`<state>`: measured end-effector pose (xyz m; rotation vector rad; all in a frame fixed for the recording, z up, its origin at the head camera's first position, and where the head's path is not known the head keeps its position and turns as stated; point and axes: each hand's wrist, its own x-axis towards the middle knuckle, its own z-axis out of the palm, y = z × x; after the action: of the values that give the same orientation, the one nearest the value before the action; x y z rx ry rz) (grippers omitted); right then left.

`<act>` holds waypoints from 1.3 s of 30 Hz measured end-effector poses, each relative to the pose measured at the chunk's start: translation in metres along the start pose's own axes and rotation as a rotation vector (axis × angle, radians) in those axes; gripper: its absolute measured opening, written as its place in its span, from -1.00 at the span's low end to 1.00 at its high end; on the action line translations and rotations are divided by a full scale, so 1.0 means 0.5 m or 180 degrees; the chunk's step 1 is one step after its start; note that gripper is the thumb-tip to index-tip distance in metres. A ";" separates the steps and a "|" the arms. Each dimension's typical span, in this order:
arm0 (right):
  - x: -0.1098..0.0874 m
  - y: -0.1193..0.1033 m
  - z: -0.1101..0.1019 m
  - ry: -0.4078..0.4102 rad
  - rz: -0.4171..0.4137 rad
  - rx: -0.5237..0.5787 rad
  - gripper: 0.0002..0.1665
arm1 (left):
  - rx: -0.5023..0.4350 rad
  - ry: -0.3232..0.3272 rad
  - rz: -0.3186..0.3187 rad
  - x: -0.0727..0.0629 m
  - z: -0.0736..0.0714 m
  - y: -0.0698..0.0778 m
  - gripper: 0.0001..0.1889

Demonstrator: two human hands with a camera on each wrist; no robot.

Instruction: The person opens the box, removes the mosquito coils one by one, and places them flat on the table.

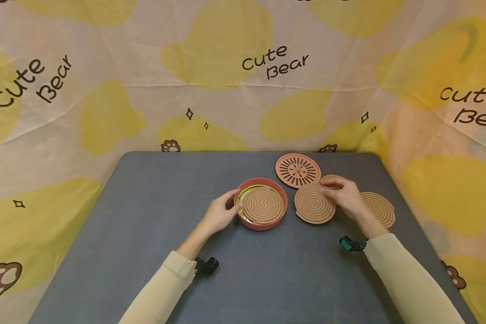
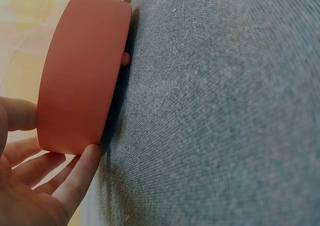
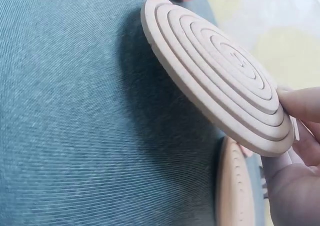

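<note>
A round red tin [image 1: 261, 227] with a yellowish inside stands on the table, and a brown mosquito coil [image 1: 263, 205] lies in it. My left hand [image 1: 220, 215] holds the tin by its left side; the left wrist view has thumb and fingers spread around the red wall [image 2: 85, 76]. Between thumb and fingers, my right hand [image 1: 345, 198] pinches the edge of another mosquito coil [image 1: 315, 205], just right of the tin. In the right wrist view this held coil [image 3: 215, 78] is tilted above the table, casting a shadow.
Behind the held coil lies a slotted red lid [image 1: 298, 170]. One more coil [image 1: 377, 208] rests right of my right forearm, and another [image 1: 331, 178] is partly hidden behind my right hand. A patterned cloth [image 1: 222, 45] hangs along the grey table's [image 1: 146, 234] back edge.
</note>
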<state>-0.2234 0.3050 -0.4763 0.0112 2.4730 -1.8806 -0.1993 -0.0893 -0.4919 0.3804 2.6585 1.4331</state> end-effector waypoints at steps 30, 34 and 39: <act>0.015 0.021 0.047 -0.0247 -0.0286 -0.1163 -0.60 | -0.0001 0.0002 -0.0002 -0.002 0.001 0.000 -0.45; 0.016 0.013 0.046 -0.0266 -0.0223 -0.1131 -0.59 | 0.0016 0.0008 -0.0010 -0.002 0.000 0.001 -0.45; 0.015 0.000 0.044 -0.0243 -0.0201 -0.1141 -0.61 | 0.0024 -0.0001 -0.0011 -0.002 -0.001 0.002 -0.46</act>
<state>-0.2304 0.2836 -0.4823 -0.1466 2.7438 -1.3997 -0.1985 -0.0896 -0.4909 0.3765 2.6638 1.4224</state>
